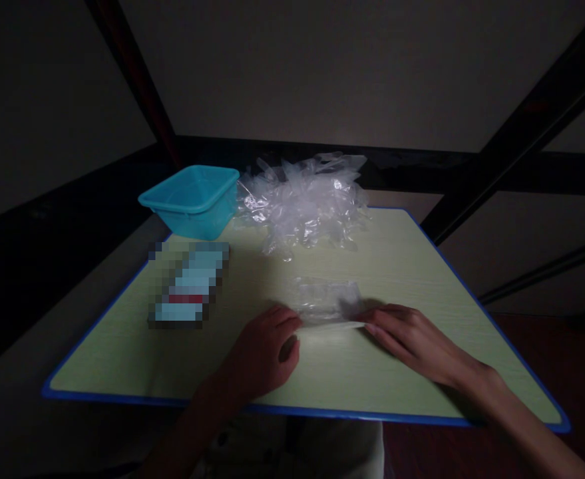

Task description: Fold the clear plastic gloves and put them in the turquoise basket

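Observation:
A thin, clear disposable plastic glove (327, 299) lies nearly flat on the table in front of me, its near edge raised in a narrow fold. My left hand (267, 349) pinches the left end of that edge between bent fingers and thumb. At the right end, my right hand (404, 336) grips the same edge with its fingertips, palm down. Beyond both hands a loose heap of clear plastic gloves (307, 206) with finger-like ends is piled at the back of the table.
A turquoise plastic basket (187, 206) stands at the back left, beside the heap. Nearer on the left lies a pixelated flat object (192, 283), possibly a phone. The pale table (406, 266) has a blue edge. A wall and dark slanted bars stand behind it.

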Demonstrator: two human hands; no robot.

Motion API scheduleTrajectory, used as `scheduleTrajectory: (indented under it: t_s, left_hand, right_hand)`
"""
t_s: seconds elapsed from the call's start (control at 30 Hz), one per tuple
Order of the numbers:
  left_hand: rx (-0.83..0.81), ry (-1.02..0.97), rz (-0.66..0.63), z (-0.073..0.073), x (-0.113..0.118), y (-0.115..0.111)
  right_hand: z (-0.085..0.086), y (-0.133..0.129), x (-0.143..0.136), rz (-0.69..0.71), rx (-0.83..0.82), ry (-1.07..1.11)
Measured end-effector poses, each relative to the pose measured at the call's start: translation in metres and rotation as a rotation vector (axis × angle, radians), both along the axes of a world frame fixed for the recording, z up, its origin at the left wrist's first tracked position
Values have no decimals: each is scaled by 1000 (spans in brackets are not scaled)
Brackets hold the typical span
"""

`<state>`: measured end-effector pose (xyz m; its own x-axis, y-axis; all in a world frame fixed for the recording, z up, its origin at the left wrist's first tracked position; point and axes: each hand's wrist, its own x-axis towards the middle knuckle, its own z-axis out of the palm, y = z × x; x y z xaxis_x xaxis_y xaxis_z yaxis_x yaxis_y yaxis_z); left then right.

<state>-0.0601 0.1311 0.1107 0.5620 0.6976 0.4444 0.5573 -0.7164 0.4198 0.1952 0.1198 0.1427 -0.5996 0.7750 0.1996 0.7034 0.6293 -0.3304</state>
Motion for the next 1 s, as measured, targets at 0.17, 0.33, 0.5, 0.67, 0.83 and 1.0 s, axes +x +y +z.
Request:
scheduleTrajectory:
  t_s: [0.17, 0.33, 0.5, 0.67, 0.83, 1.0]
  left_hand:
    - [-161, -69, 72, 0, 2, 8]
    - [-477, -117, 161, 10, 7, 20]
    - [-629, -135, 197, 21, 9, 29]
    - [-667, -149, 215, 21, 5, 35]
    - [-655, -163, 235, 18, 4, 38]
    - [-635, -150, 258, 16, 7, 38]
  right_hand:
    - [6, 11, 1, -42, -144, 86]
    - [9, 29, 1, -49, -339, 238]
    - [2, 50, 0, -55, -531, 415]
    - [-10, 59, -1, -116, -584, 510]
    - [-16, 60, -6, -222, -508, 526]
    - [-21, 59, -11, -323, -428, 509]
